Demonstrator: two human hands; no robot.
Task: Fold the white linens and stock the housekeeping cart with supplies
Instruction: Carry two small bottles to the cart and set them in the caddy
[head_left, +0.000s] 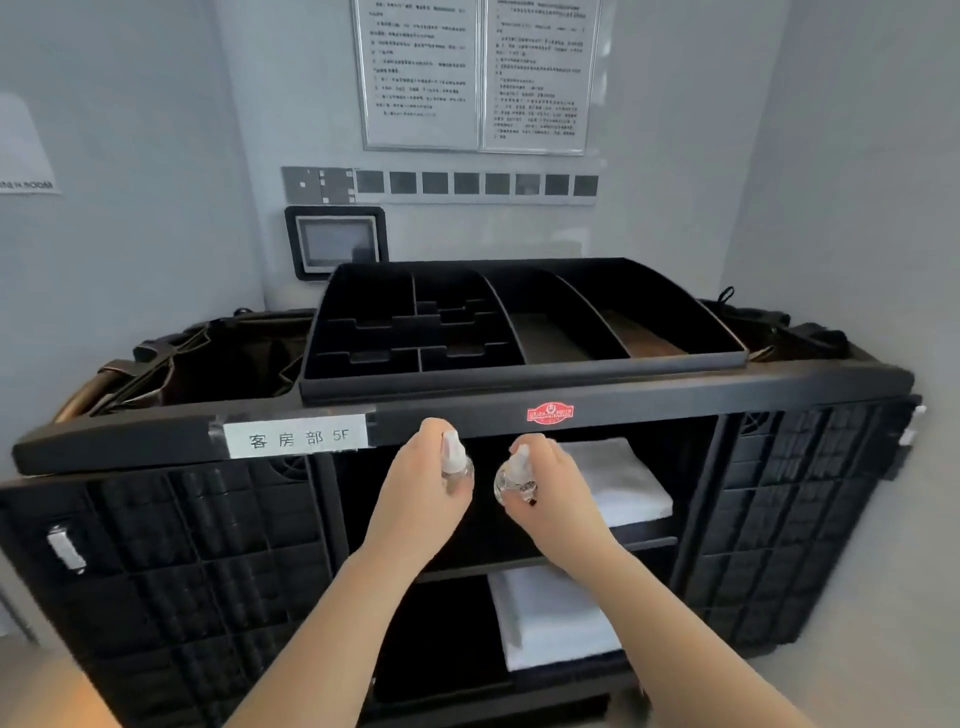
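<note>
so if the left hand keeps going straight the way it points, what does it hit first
Probably the black top rail of the cart, just beyond the left hand and its small clear bottle; depth is unclear.

Soft, even, cool light is being cast across the pale grey wall (675, 218). Straight lines are being bowed by wide-angle distortion toward the edges. Detail is being lost in the black plastic housekeeping cart (649, 395), and the framed wall notices (475, 78) are being blurred beyond reading.
</note>
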